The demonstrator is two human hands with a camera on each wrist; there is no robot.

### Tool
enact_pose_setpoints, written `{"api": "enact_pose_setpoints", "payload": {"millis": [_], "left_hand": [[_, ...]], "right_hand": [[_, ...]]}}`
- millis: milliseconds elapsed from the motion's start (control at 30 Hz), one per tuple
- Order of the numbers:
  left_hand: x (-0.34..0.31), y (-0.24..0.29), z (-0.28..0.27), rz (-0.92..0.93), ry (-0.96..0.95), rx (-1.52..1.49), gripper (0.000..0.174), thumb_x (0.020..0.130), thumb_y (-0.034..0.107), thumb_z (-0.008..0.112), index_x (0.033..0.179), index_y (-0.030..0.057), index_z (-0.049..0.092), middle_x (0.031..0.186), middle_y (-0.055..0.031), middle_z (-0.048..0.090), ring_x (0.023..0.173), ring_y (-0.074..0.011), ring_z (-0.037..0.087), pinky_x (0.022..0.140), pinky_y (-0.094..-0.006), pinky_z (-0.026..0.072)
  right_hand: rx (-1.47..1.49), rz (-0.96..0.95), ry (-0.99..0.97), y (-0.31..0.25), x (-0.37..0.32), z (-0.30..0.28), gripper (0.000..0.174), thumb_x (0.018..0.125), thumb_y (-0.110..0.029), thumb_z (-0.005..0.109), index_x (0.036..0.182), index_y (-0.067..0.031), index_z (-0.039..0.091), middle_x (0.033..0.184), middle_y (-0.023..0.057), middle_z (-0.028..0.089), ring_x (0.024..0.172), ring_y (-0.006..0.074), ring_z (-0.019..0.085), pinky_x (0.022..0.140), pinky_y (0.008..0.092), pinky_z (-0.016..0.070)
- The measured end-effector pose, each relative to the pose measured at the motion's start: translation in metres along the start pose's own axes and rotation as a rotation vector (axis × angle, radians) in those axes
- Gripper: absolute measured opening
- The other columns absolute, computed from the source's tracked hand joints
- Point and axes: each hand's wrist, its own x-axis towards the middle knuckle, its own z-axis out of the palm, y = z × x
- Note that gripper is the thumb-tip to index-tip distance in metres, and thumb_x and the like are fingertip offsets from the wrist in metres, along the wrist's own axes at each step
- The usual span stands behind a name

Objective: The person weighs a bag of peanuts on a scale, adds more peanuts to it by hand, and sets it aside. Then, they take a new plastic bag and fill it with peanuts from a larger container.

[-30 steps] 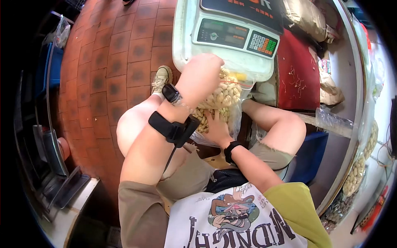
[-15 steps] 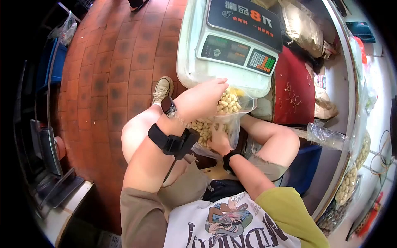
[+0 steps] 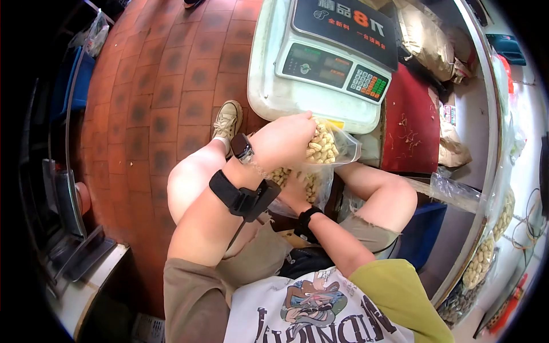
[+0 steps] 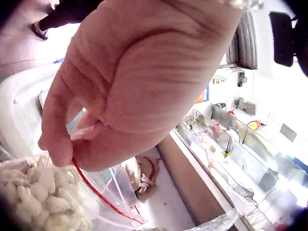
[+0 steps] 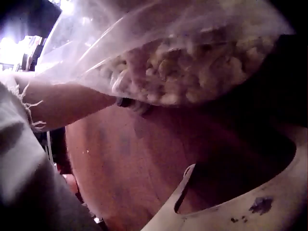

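Observation:
My left hand (image 3: 281, 139) pinches the rim of a clear zip bag (image 3: 346, 150) between thumb and fingers. A red zip line (image 4: 98, 191) runs from the fingertips along the bag's mouth in the left wrist view. Unshelled peanuts (image 3: 321, 146) fill the bag. Just below it, between the knees, is a larger clear plastic bag (image 5: 91, 45) with more peanuts (image 3: 280, 176). My right hand (image 3: 294, 193) reaches into this lower bag, its fingers among the peanuts and their tips hidden. The right wrist view shows the lower bag from beneath, without the hand.
A white digital scale (image 3: 337, 71) stands on a pale tub lid (image 3: 269, 91) ahead of the hands. A red board (image 3: 413, 114) with scraps on it lies to the right, beside a blue bin (image 3: 420, 234). Brick-coloured tiles (image 3: 154, 114) cover the floor at left.
The left hand and the zip bag have moved lower and slightly right in the head view. Spread over the peanuts at first, the right hand has dug in and shifted a little left.

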Motion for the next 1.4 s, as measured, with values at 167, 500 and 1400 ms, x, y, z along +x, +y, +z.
{"api": "enact_pose_setpoints", "payload": {"millis": [167,500,1400], "left_hand": [[0.002,0.001,0.0,0.016,0.104,0.041,0.013,0.078,-0.001,0.06,0.087,-0.0089,0.063,0.105,-0.0276,0.065,0.096,-0.038,0.066,0.084,-0.0431,0.0552],[0.01,0.01,-0.009,-0.185,-0.099,-0.015,0.043,0.075,-0.011,0.053,0.118,-0.0108,0.054,0.135,-0.0279,0.053,0.121,-0.0414,0.054,0.1,-0.0419,0.0477],[0.008,0.012,0.015,0.064,0.004,-0.046,0.059,0.079,0.016,0.07,0.125,-0.0144,0.048,0.131,-0.0305,0.053,0.113,-0.0405,0.06,0.094,-0.0407,0.0517]], "right_hand": [[0.198,-0.108,0.023,0.002,-0.009,-0.003,0.096,0.064,-0.044,0.086,0.139,-0.0049,0.04,0.138,0.0327,0.038,0.118,0.0504,0.05,0.097,0.0524,0.0459],[0.427,-0.277,0.039,0.018,0.005,0.002,0.055,0.071,-0.033,0.081,0.111,-0.0017,0.06,0.099,0.0225,0.064,0.092,0.0427,0.064,0.085,0.0443,0.0519],[1.757,-0.181,-0.6,-0.028,-0.075,-0.25,0.008,0.091,-0.004,0.06,0.098,-0.0059,0.055,0.116,0.0072,0.056,0.078,0.0115,0.06,0.053,0.0211,0.0474]]}}
